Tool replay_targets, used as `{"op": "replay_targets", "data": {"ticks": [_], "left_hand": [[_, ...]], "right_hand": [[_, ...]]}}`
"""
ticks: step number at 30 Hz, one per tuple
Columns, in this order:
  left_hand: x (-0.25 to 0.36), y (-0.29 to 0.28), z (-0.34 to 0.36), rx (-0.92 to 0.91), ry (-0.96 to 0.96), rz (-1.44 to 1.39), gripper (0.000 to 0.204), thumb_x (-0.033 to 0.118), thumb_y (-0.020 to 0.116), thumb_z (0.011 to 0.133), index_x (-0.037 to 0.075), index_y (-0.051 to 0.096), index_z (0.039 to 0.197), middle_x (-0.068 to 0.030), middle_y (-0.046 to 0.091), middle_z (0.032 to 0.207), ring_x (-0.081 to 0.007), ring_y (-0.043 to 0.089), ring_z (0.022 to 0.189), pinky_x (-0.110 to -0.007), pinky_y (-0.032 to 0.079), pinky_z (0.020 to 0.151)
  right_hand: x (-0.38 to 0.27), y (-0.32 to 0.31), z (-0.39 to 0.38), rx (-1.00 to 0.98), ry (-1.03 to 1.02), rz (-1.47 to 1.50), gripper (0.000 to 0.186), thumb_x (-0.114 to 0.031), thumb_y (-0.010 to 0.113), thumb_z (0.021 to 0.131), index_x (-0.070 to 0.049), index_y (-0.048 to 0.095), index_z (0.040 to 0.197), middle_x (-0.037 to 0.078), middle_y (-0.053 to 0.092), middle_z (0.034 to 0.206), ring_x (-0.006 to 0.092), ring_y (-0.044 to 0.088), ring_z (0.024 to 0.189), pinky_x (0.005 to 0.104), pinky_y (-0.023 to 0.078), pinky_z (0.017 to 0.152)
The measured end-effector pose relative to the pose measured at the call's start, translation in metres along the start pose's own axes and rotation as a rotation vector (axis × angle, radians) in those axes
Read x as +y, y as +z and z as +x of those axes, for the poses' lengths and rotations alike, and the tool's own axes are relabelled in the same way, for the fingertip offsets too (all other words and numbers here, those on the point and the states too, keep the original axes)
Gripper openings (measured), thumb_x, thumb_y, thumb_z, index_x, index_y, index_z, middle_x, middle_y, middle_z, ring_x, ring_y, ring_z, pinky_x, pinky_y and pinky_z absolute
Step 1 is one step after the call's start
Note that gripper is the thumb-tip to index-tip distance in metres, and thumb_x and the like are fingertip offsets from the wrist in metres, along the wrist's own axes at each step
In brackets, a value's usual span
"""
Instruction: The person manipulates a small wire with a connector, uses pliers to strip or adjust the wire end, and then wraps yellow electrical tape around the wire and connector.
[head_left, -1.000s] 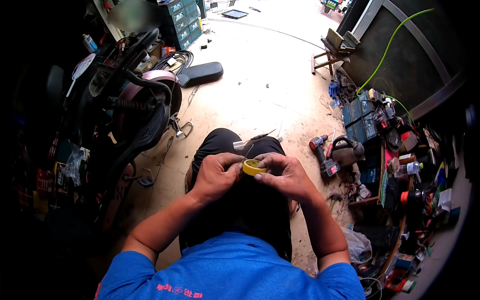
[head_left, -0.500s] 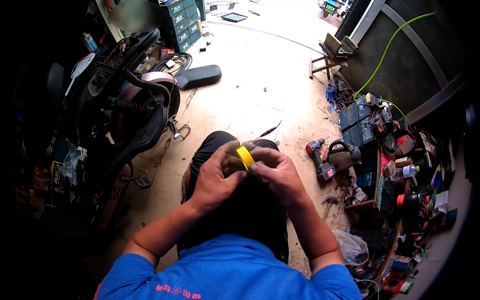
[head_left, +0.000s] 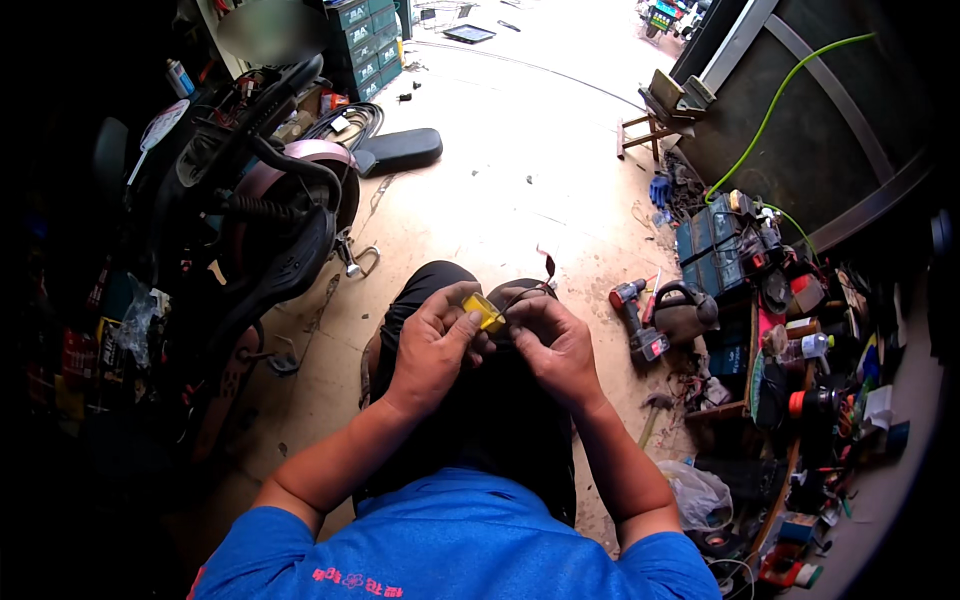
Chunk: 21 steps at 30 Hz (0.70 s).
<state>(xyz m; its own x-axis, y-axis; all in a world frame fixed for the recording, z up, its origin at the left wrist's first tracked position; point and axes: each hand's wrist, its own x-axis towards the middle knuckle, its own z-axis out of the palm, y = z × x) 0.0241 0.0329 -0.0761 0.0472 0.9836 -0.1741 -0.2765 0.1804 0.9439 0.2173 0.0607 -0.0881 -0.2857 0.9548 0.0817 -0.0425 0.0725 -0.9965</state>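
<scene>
A roll of yellow tape (head_left: 484, 312) is pinched between the thumb and fingers of my left hand (head_left: 428, 345), tilted so its ring opening shows. Beside it, my right hand (head_left: 556, 350) is closed with thumb and fingertips together around a thin dark wire (head_left: 549, 268). The wire curves up from between the hands and ends in a dark reddish tip above my right knee. Both hands are over my lap, close together. The fingertips partly hide where the wire meets the tape.
At the left stands a scooter (head_left: 290, 200) with a black seat pad (head_left: 400, 151) on the floor beside it. To the right lie a cordless drill (head_left: 638, 318), a dark jug-like container (head_left: 686, 307) and a hammer (head_left: 655, 410), next to crowded shelves (head_left: 728, 408). A folding stool (head_left: 655, 130) stands farther off.
The yellow tape roll has turned and moved slightly left, into my left hand alone. My right hand has drawn away from it, and the wire now bends upward.
</scene>
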Motion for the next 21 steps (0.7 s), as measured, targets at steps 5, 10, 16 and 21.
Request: {"op": "replay_targets", "data": {"ticks": [5, 10, 16, 21], "left_hand": [[-0.001, -0.004, 0.003, -0.068, -0.021, -0.021, 0.051, 0.007, 0.067, 0.103, -0.004, 0.049, 0.149, -0.0096, 0.074, 0.102, -0.0106, 0.070, 0.081, -0.022, 0.055, 0.070], [0.005, -0.003, 0.003, -0.036, 0.423, 0.550, 0.035, 0.001, 0.071, 0.095, -0.002, 0.066, 0.129, -0.0139, 0.076, 0.100, -0.0180, 0.073, 0.079, -0.028, 0.057, 0.072], [0.011, -0.003, 0.002, 0.048, 0.576, 0.753, 0.015, -0.004, 0.071, 0.089, 0.000, 0.076, 0.103, -0.0138, 0.072, 0.086, -0.0233, 0.072, 0.076, -0.032, 0.056, 0.069], [0.011, -0.006, 0.004, 0.051, 0.498, 0.704, 0.014, -0.003, 0.069, 0.092, 0.000, 0.076, 0.104, -0.0118, 0.071, 0.087, -0.0201, 0.070, 0.077, -0.029, 0.055, 0.070]], "right_hand": [[-0.005, 0.000, 0.000, -0.051, -0.023, -0.230, 0.022, -0.004, 0.073, 0.091, 0.003, 0.072, 0.112, 0.018, 0.069, 0.131, 0.0280, 0.068, 0.122, 0.0366, 0.054, 0.103], [-0.008, -0.010, 0.003, -0.186, -0.060, -0.436, 0.020, 0.000, 0.071, 0.094, 0.006, 0.070, 0.114, 0.017, 0.063, 0.137, 0.0223, 0.067, 0.120, 0.0337, 0.053, 0.103], [-0.019, -0.018, 0.003, -0.212, 0.294, -0.119, 0.013, -0.007, 0.074, 0.096, 0.004, 0.072, 0.102, 0.014, 0.068, 0.129, 0.0150, 0.065, 0.108, 0.0298, 0.052, 0.096], [-0.018, -0.019, -0.002, -0.082, 0.301, 0.127, 0.013, -0.012, 0.076, 0.096, 0.000, 0.072, 0.091, 0.015, 0.069, 0.127, 0.0138, 0.064, 0.106, 0.0286, 0.051, 0.094]]}}
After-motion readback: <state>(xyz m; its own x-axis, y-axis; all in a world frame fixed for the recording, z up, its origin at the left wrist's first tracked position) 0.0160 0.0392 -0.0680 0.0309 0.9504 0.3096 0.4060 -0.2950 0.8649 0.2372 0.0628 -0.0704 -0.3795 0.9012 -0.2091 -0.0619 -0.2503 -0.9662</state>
